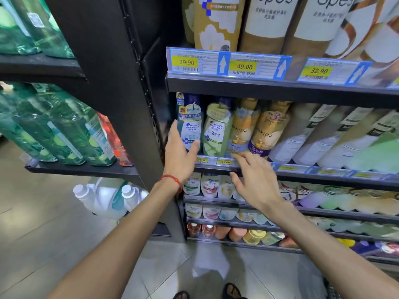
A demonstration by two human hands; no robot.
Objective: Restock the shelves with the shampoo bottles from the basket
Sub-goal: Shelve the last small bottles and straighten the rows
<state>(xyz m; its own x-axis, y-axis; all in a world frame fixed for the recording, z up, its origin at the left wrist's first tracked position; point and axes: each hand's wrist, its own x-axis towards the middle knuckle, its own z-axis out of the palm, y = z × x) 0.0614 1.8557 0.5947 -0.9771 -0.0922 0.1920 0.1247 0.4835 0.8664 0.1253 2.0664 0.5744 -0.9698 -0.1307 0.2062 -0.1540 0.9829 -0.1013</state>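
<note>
Shampoo bottles [267, 130] fill the shelf [302, 175], basket unseen; my flat left hand [179, 156] touches the one-o'clock Head & Shoulders bottle [191, 126], right hand [257, 186] loose, empty.

We lose the lower left of the blue-and-white plastic shampoo bottle [191, 124] behind our left hand [179, 157]. The small yellow price tags [224, 162] along the shelf [302, 177] front edge blur beyond reading.

Mid-frame, on the black metal shelf [323, 179]: white-and-teal plastic shampoo bottle [190, 124] leftmost, pale green plastic bottle [217, 134] just right of it, two gold plastic bottles [267, 130] beyond. Before the leftmost, the left hand [179, 157]; lower right, before the shelf edge, the right hand [257, 183]. Far left, green transparent bottles [64, 130].
</note>
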